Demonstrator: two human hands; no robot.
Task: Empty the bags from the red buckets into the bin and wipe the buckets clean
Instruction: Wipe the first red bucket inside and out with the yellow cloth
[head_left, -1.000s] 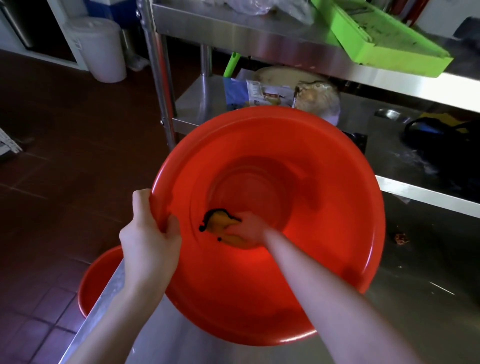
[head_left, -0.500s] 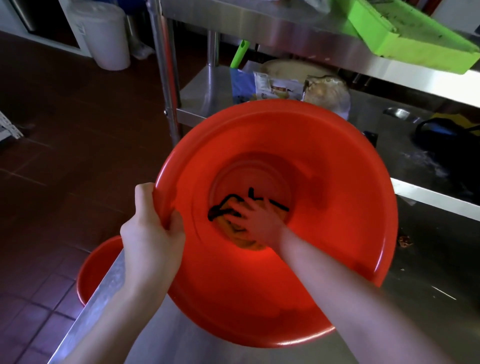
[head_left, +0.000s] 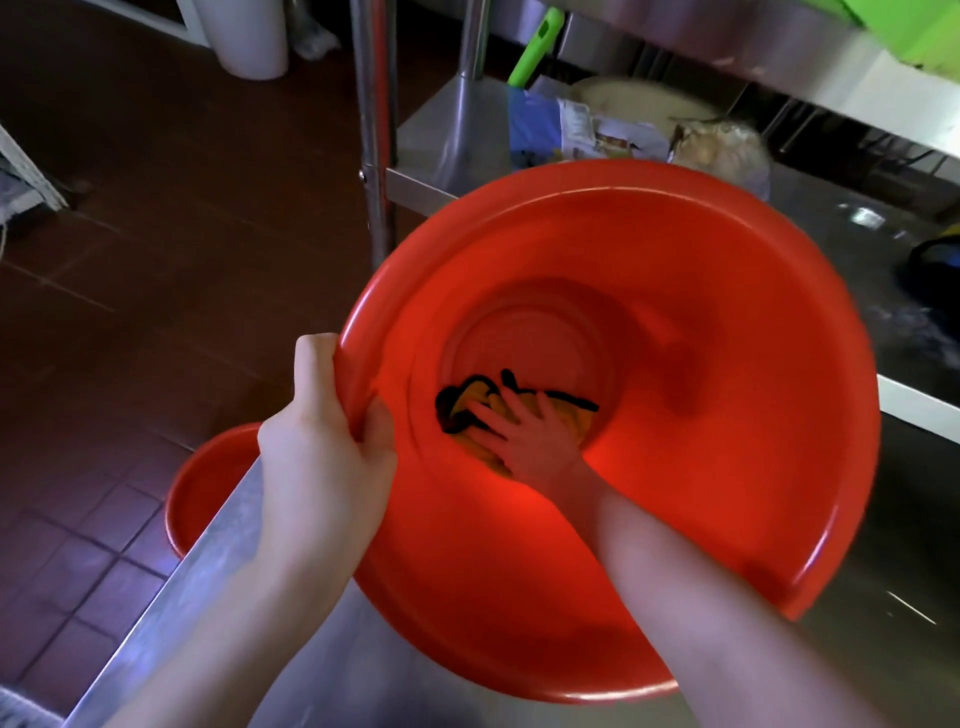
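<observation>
Red plastic filling most of the view: tilting the red bucket (head_left: 727, 415) mouth-up toward the camera over the near corner of the steel table (head_left: 208, 571). Gripping its left rim with the left hand (head_left: 322, 447), thumb curling inside, fingers wrapping the outside. Pressing a yellow cloth with black edging (head_left: 452, 410) against the bucket's bottom with the right hand (head_left: 535, 441), fingers lying straight and spread. Showing, low on the tiled floor just beside the table edge, a second red bucket (head_left: 208, 483).
</observation>
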